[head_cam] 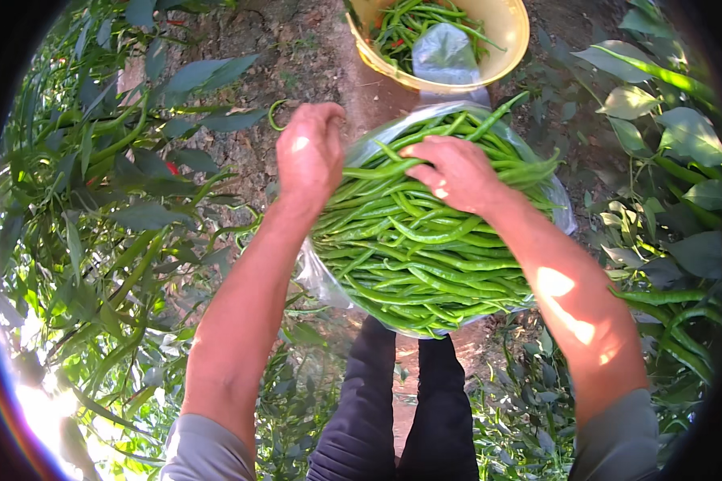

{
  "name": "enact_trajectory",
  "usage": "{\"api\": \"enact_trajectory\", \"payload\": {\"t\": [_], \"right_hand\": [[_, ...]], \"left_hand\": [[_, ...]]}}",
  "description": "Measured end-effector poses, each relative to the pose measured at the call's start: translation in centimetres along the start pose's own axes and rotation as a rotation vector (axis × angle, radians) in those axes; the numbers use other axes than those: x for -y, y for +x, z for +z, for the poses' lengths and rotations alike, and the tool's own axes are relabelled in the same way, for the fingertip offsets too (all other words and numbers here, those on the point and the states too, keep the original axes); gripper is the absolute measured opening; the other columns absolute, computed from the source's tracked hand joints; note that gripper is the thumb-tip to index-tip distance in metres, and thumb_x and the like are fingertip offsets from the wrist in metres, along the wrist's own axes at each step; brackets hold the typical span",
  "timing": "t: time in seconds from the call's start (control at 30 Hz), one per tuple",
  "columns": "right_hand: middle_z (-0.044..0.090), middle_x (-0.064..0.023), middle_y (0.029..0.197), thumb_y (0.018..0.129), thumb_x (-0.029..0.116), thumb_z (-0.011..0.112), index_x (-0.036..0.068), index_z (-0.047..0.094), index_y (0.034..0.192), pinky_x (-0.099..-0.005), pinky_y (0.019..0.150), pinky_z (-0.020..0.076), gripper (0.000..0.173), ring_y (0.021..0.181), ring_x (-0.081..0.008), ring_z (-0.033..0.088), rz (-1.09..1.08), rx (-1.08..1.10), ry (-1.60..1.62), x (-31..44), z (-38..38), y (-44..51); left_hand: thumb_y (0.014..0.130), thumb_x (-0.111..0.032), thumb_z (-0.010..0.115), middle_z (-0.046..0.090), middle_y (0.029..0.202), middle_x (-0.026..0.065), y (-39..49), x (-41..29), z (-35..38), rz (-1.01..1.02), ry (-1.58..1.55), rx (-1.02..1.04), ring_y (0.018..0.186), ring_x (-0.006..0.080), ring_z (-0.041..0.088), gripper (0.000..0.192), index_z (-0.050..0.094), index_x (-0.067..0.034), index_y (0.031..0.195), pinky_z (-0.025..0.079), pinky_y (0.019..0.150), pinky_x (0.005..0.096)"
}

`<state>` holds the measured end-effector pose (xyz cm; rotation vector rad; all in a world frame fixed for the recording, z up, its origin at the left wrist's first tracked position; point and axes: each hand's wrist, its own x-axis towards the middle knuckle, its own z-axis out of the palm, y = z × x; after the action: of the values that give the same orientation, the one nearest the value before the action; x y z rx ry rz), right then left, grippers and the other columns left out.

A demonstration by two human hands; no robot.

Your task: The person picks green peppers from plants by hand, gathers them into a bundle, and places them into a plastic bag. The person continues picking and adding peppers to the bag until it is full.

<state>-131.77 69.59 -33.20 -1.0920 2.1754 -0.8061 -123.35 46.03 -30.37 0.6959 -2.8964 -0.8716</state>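
Note:
A clear plastic bag [328, 279] stands before my legs, heaped with long green chili peppers [433, 264] lying mostly crosswise. My right hand [457, 174] rests on the upper part of the heap, its thumb and fingers closed around a green pepper near their tips. My left hand [311, 147] is raised at the bag's upper left edge, fingers curled, with a curved green pepper [275, 115] sticking out on its left side. The inside of that hand is hidden.
Beyond the bag stands a yellow plastic bucket [520, 36] holding green peppers, a few red ones and a piece of clear plastic [448, 54]. Leafy pepper plants [132, 198] crowd the left, and more plants [686, 138] with hanging peppers line the right. Bare soil [240, 36] runs between.

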Motion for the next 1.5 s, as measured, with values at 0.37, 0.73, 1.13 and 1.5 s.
{"api": "enact_trajectory", "payload": {"t": [0.37, 0.73, 1.13, 1.5], "right_hand": [[0.076, -0.0168, 0.117, 0.078, 0.05, 0.088, 0.01, 0.081, 0.112, -0.0467, 0.102, 0.0516, 0.053, 0.114, -0.0333, 0.069, 0.101, 0.063, -0.254, -3.4, -8.0, -2.4], [0.074, -0.0173, 0.104, 0.101, 0.034, 0.072, 0.007, 0.075, 0.116, -0.0538, 0.094, 0.0551, 0.031, 0.107, -0.0378, 0.071, 0.204, 0.293, -0.354, -3.2, -8.4, -6.2], [0.073, -0.0178, 0.096, 0.091, 0.033, 0.081, 0.003, 0.08, 0.095, -0.0524, 0.089, 0.0549, 0.029, 0.099, -0.0406, 0.07, 0.311, 0.105, -0.295, -4.3, -8.4, -6.4], [0.07, -0.0162, 0.094, 0.088, 0.029, 0.083, 0.004, 0.081, 0.102, -0.0499, 0.085, 0.0522, 0.028, 0.097, -0.0395, 0.068, 0.253, 0.06, -0.165, -4.9, -7.8, -7.5]], "left_hand": [[0.101, -0.019, 0.073, 0.071, 0.128, 0.0233, -4.0, -2.8, 4.5, 0.167, -0.28, 0.396, 0.119, 0.0394, 0.068, 0.032, 0.072, 0.002, 0.125, 0.053, 0.108, 0.0467], [0.105, -0.015, 0.067, 0.071, 0.114, 0.0229, -5.7, -1.0, 5.3, -0.026, -0.425, 0.104, 0.106, 0.0399, 0.07, 0.023, 0.07, 0.001, 0.12, 0.054, 0.095, 0.046], [0.093, -0.013, 0.078, 0.076, 0.103, 0.0211, -3.3, -6.6, 9.0, -0.267, -0.552, -0.145, 0.095, 0.0403, 0.073, 0.023, 0.078, -0.001, 0.113, 0.057, 0.09, 0.0464], [0.096, -0.014, 0.076, 0.076, 0.107, 0.0197, -4.5, -11.4, 7.5, -0.303, -0.526, -0.23, 0.1, 0.0408, 0.073, 0.023, 0.078, -0.002, 0.116, 0.057, 0.092, 0.0466]]}}
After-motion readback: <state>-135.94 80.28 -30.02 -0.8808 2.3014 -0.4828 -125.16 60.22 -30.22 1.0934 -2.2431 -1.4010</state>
